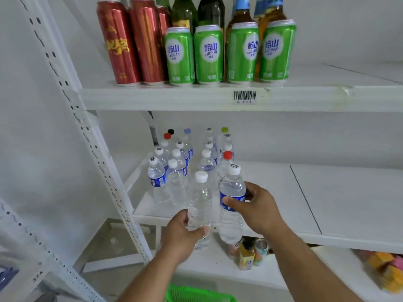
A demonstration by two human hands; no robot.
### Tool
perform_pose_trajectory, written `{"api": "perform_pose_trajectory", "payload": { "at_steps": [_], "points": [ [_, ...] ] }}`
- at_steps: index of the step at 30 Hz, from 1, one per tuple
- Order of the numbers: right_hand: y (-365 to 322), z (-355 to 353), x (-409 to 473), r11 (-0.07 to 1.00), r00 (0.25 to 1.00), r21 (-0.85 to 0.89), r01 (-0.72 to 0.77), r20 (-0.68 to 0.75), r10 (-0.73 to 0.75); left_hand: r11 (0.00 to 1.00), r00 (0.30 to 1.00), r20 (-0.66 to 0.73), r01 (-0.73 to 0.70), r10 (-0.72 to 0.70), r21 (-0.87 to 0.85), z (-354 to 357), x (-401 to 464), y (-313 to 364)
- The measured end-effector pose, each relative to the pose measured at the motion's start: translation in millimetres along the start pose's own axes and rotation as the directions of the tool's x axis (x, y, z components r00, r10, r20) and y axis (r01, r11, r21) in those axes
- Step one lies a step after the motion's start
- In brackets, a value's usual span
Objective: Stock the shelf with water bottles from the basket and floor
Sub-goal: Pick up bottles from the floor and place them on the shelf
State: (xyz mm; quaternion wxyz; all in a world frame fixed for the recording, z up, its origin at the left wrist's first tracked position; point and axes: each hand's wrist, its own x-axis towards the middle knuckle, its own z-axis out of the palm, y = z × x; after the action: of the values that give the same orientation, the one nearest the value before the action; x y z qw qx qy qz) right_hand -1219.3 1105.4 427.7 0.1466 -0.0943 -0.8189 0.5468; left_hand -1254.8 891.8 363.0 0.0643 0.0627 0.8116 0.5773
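Observation:
My left hand (182,233) grips a clear water bottle (200,203) with a white cap and no label, held upright at the front edge of the middle shelf (272,192). My right hand (255,207) grips a blue-labelled water bottle (231,192) with a white cap, just right of the first. Behind them on the shelf stand several water bottles (174,168) in rows, mostly white-capped, a few with red, black, blue or green caps. A green basket (196,295) shows at the bottom edge, its contents hidden.
The upper shelf (218,98) carries red cans (130,42), green cans (229,53) and glass bottles. A white perforated upright (87,127) runs on the left. The lower shelf holds small drink bottles and cans (253,252) and colourful packs (386,269) at right.

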Motion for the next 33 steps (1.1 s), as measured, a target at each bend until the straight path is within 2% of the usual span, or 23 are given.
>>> {"api": "perform_pose_trajectory", "payload": {
  "at_steps": [8,18,24,33],
  "points": [
    [-8,26,-2,0.998,0.993,-0.036,-0.05,-0.105,0.046,1.0,0.997,0.082,-0.005,0.007,-0.021,-17,40,-13],
    [18,32,45,0.992,0.978,-0.034,-0.121,-0.174,0.114,1.0,0.998,0.066,0.02,-0.02,-0.001,-2,101,-18],
    [43,42,70,0.987,0.977,-0.046,-0.154,-0.159,0.145,0.998,0.997,0.06,0.041,-0.043,0.045,18,137,-28],
    [65,51,91,0.988,0.983,-0.024,-0.154,-0.106,0.151,0.996,0.994,0.075,0.084,-0.083,-0.008,42,173,-45]
  ]
}}
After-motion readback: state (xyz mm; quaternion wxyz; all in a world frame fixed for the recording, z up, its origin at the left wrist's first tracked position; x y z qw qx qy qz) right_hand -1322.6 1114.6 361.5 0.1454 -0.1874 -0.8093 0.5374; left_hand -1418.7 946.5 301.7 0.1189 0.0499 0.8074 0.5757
